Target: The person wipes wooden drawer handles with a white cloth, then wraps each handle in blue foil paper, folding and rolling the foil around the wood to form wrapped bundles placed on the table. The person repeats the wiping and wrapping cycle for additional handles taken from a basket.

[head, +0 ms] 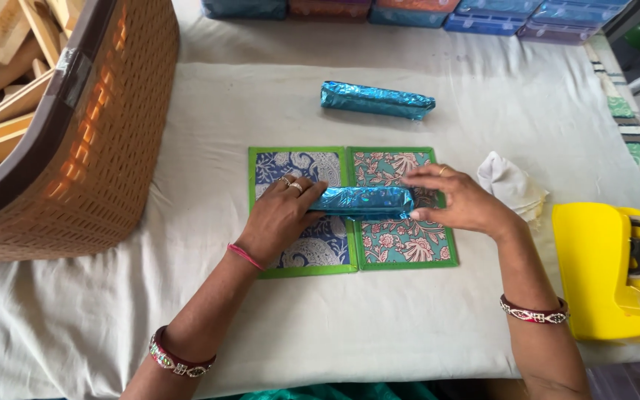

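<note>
Head view: the left hand (279, 215) and right hand (457, 200) each grip an end of a blue foil roll (363, 201), lying across two green-edged printed mats (401, 244) on the surface (335, 326). A second roll (377, 99) lies well apart behind; a basket (98, 148) stands left.

Clearance around my working spot on the white cloth-covered table (379, 318)

I see open cloth toward me and between the two green-bordered patterned cards (350, 211) and the spare blue foil-wrapped bar (377, 100). To my left the tall brown woven plastic basket (90, 148) blocks; to my right the crumpled white cloth (511, 185) and yellow plastic tape dispenser (601, 270) crowd the edge.
</note>
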